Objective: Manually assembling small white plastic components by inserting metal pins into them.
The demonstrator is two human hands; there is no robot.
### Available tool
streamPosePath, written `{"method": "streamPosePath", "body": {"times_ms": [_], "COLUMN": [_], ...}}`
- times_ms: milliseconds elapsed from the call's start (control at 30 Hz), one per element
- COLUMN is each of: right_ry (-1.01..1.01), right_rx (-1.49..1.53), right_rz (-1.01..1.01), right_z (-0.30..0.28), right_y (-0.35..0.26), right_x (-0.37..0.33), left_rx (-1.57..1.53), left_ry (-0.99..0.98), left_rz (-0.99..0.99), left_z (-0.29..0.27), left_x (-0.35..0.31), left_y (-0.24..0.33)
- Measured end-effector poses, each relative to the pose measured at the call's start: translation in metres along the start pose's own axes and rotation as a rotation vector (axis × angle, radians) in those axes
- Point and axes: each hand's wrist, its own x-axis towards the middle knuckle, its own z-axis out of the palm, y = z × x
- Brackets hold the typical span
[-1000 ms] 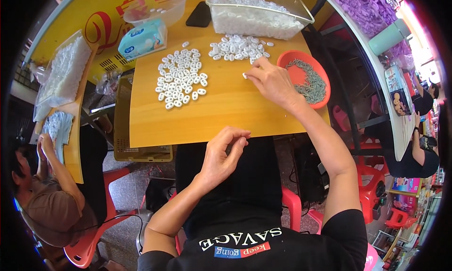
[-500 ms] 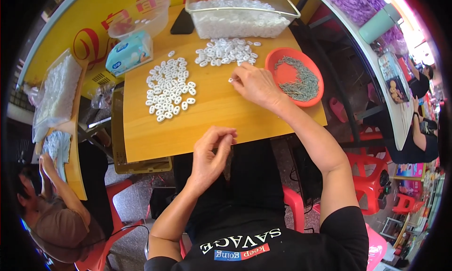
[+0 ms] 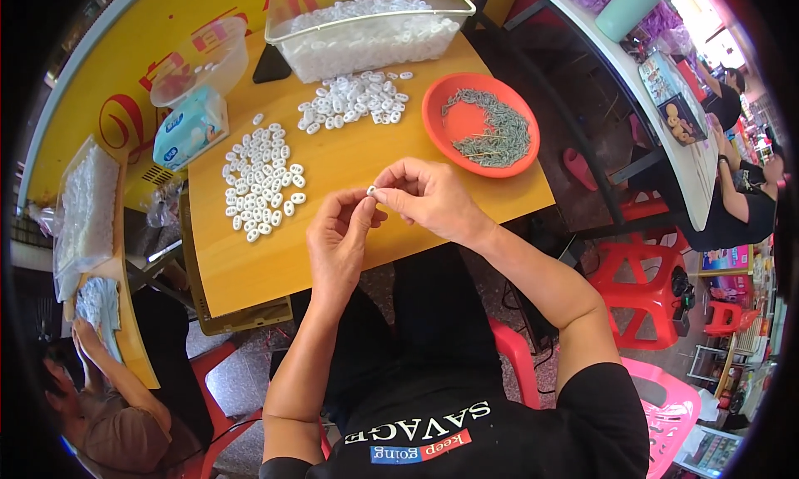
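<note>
In front of me my left hand (image 3: 336, 233) and my right hand (image 3: 437, 200) meet fingertip to fingertip over the near part of the wooden table (image 3: 333, 158). Pinched in my right hand is a small white oval plastic piece (image 3: 372, 191). My left fingers are closed against it; whatever else they hold is too small to make out. To the left lies a spread of white oval two-hole pieces (image 3: 262, 179). A heap of similar ovals (image 3: 354, 100) lies farther off. On the right stands a red bowl (image 3: 451, 128) with many grey screws (image 3: 503, 134).
At the back a clear bin (image 3: 366, 54) holds many white pieces. A black phone (image 3: 270, 66), a tissue pack (image 3: 190, 129) and a clear plastic bowl (image 3: 220, 53) are back left. Another person (image 3: 121, 396) works at a side table on the left. Red stools (image 3: 645, 283) stand right.
My right hand has come from beside the far heap toward me with the white oval piece. My left hand has risen over the table to meet it. The view has shifted.
</note>
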Motion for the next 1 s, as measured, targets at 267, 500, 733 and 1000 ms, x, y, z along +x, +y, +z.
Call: {"method": "streamPosePath", "body": {"times_ms": [267,500,733,1000], "right_ry": [0.065,0.271,0.176,0.13], "right_rx": [-0.242,-0.835,-1.128,-1.291], "right_rz": [-0.161,-0.223,-0.034,-0.131], "right_z": [-0.02,-0.112,-0.122,-0.11], "right_y": [0.002,-0.011,-0.007,0.0], "right_x": [-0.008,0.04,0.061,0.07], "left_rx": [-0.044,-0.156,-0.124,-0.112], "left_ry": [-0.102,-0.139,-0.114,-0.108], "left_rz": [-0.087,-0.126,-0.106,-0.113], "left_z": [0.011,0.009,0.011,0.008], "left_x": [0.011,0.016,0.011,0.01], "left_y": [-0.007,-0.016,-0.018,-0.017]}}
